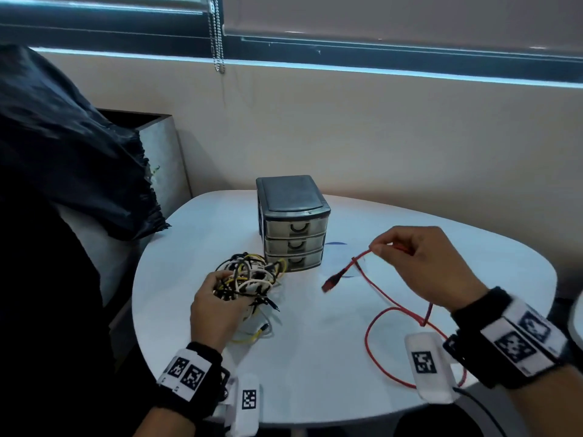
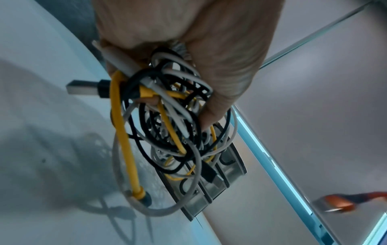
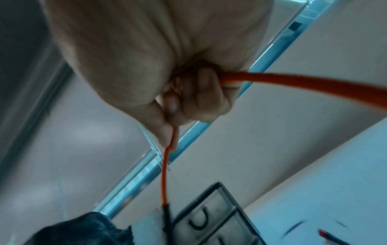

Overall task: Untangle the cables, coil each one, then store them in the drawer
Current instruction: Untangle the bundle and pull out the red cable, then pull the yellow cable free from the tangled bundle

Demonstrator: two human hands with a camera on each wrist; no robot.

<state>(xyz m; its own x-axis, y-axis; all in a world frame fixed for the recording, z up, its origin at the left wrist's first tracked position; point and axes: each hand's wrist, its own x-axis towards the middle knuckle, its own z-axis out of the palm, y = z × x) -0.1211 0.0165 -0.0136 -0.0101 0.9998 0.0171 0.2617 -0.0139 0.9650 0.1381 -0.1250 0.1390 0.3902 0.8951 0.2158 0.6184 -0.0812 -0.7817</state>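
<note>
At the lower left of my head view, my left hand (image 1: 217, 305) closes around a tangled bundle of cables (image 1: 249, 277), black, white and yellow, held just above the white table (image 1: 315, 357); one yellow strand trails onto the tabletop beneath it. At the right, my right hand (image 1: 422, 263) pinches a red cable (image 1: 375, 294) between thumb and curled fingers, lifted clear of the bundle; its plug end dangles at frame centre while the rest loops across the table toward the lower right. Beyond both hands, at mid-frame, stands the small three-drawer unit (image 1: 293, 222), all drawers shut. A dark bag (image 1: 69, 146) fills the upper left.
</note>
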